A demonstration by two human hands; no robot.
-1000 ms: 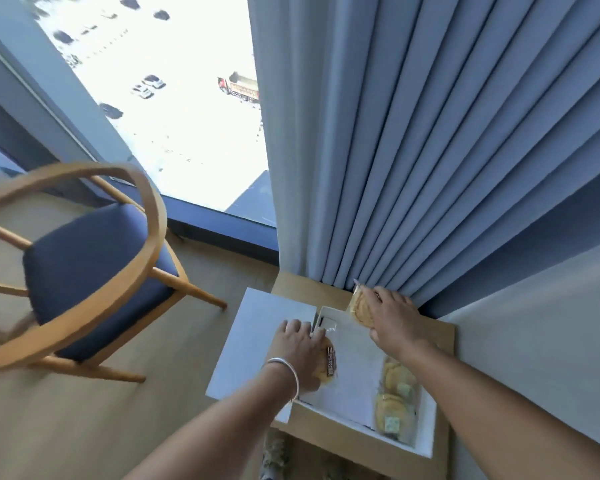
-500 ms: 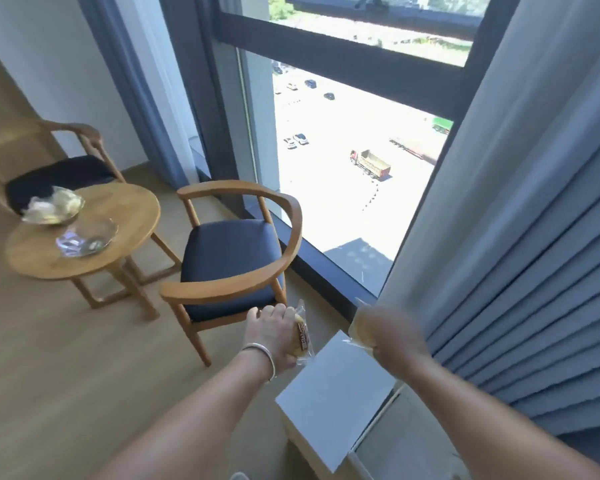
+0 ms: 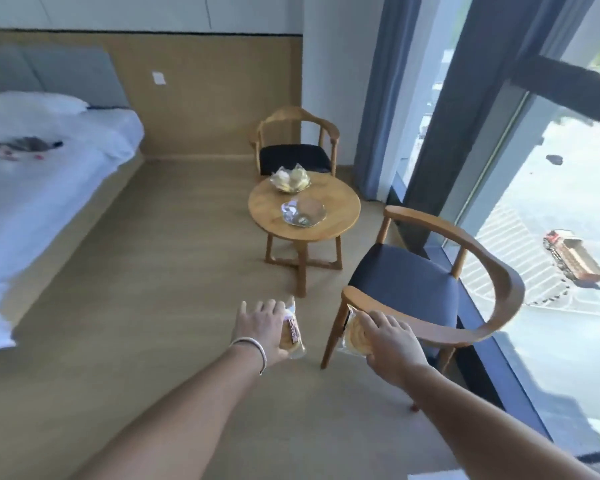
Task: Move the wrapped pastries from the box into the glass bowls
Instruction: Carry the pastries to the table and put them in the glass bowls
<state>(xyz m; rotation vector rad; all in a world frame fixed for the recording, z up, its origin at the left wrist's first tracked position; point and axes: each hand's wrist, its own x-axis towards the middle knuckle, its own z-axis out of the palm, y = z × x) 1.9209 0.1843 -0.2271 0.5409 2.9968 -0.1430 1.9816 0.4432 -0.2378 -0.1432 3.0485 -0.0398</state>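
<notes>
Legible text: none. Wrapped pastry [image 3: 290, 330] in the left hand [image 3: 261, 328]: dark red label strip with pale printing, too blurred to read. No other lettering, numbers or signs can be made out.

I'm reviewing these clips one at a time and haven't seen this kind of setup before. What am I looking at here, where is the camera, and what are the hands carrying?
There is no machine here: a person wears one wide-angle camera on the head, so you see their own arms reaching forward. The left hand has a grip on one wrapped pastry, and the right hand holds another wrapped pastry. Ahead stands a small round wooden table between two chairs. On it are two glass bowls: the far bowl already holds pastries, while the near bowl looks nearly empty. A bed is at the left, a window at the right.
</notes>
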